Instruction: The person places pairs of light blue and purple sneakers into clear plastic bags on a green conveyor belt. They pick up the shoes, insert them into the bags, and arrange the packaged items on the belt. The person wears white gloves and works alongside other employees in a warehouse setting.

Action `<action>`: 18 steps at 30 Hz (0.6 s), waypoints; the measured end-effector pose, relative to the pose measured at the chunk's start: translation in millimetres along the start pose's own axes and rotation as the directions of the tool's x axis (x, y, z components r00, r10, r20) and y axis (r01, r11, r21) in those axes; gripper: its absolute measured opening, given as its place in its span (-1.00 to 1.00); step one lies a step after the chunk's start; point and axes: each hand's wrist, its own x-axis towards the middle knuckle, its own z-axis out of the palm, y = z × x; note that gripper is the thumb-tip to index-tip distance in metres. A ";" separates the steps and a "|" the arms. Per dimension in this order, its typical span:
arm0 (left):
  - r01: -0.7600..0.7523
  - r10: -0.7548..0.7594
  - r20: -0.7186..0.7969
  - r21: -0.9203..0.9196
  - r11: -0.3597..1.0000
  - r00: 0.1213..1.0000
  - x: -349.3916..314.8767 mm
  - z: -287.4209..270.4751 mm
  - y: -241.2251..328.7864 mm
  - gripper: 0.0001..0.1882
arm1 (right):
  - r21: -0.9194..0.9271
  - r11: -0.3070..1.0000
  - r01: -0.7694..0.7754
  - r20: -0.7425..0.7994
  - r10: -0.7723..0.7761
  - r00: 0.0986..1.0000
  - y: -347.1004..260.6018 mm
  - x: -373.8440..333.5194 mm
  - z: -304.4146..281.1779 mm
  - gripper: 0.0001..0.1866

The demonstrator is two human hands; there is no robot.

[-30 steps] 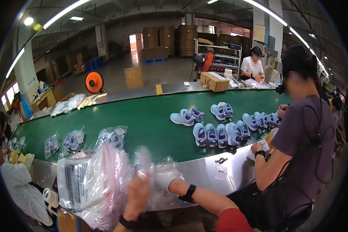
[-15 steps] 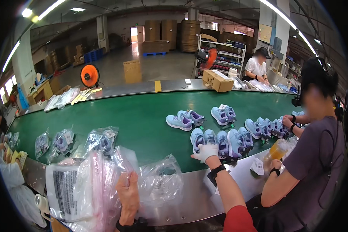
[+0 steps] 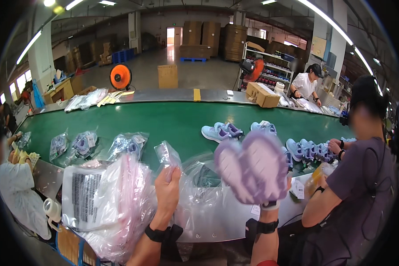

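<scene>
Shoe pair [image 3: 252, 167] is now lifted off the green belt [image 3: 164, 119], soles facing camera, held over its near edge by the right hand [image 3: 271, 205]. Left hand [image 3: 167, 190] pinches clear plastic [image 3: 167, 154], so both are loaded.

The sneaker soles [image 3: 267, 164] are pale pink edged in lavender, the conveyor belt [image 3: 177, 120] plain green, the left fan [image 3: 120, 77] orange and black, the near worktop [image 3: 232, 224] silver.

a green belt [image 3: 173, 119] carries loose shoes [image 3: 221, 132] and bagged shoes [image 3: 129, 142].
</scene>
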 end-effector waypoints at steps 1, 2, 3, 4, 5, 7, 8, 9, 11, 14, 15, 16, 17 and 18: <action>-0.024 0.025 0.010 -0.029 0.999 1.000 1.3 3.2 4.8 -0.81 | -0.335 0.942 -0.003 0.087 0.034 0.996 -4.6 -9.4 -6.0 -0.49; -0.054 0.054 -0.003 -0.038 0.998 0.999 0.9 3.0 10.3 -0.80 | -0.615 0.787 0.050 0.186 0.083 0.979 -3.5 -15.1 -8.2 -0.46; -0.081 0.080 -0.016 -0.043 0.996 0.997 -0.1 1.1 12.8 -0.79 | -0.847 0.501 0.179 0.272 0.119 0.955 -2.7 -24.8 45.2 -0.43; -0.131 0.131 0.068 0.008 0.991 0.989 -3.2 1.5 12.8 -0.81 | -0.959 0.099 0.267 0.284 0.324 0.902 3.5 -24.8 74.5 -0.54; -0.185 0.175 0.151 0.058 0.981 0.973 -6.9 3.6 11.8 -0.82 | -0.870 -0.300 0.391 0.204 0.503 0.840 13.3 -26.6 96.0 -0.64; -0.479 0.363 0.455 0.171 0.861 0.813 -42.5 37.0 -3.0 -0.88 | -0.724 -0.411 0.554 0.436 0.350 0.829 61.4 -39.0 77.8 -0.67; -0.462 0.334 0.502 0.152 0.874 0.798 -56.0 51.5 17.0 -0.88 | -0.636 -0.477 0.607 0.547 0.277 0.790 80.4 -36.3 64.0 -0.69; -0.432 0.292 0.557 0.135 0.892 0.777 -70.5 62.1 33.0 -0.86 | -0.718 -0.345 0.604 0.564 0.219 0.796 92.2 -35.1 54.9 -0.69; -0.631 0.399 0.638 0.179 0.755 0.658 -57.0 71.8 31.8 -0.84 | -0.806 -0.014 0.592 0.587 0.112 0.802 122.4 -42.7 51.0 -0.68; -0.344 0.269 0.495 0.064 0.937 0.826 -26.1 65.9 60.1 -0.86 | -0.685 -0.269 0.677 0.468 0.551 0.692 84.8 -46.6 101.7 -0.71; -0.220 0.176 0.502 0.029 0.975 0.847 -21.0 60.4 62.9 -0.84 | -0.510 -0.333 0.793 0.372 0.746 0.553 67.8 -47.2 129.8 -0.72; -0.268 0.190 0.646 0.023 0.963 0.739 -32.6 61.0 56.9 -0.81 | -0.525 -0.308 0.793 0.414 0.722 0.554 73.9 -50.5 124.9 -0.72; -0.316 0.193 0.769 0.013 0.949 0.610 -52.5 60.2 47.1 -0.79 | -0.574 -0.257 0.778 0.483 0.661 0.574 79.5 -57.8 115.0 -0.72; -0.469 0.124 0.847 0.159 0.869 0.517 -83.8 55.7 41.2 -0.78 | -0.621 -0.200 0.758 0.526 0.611 0.591 82.3 -61.4 107.9 -0.72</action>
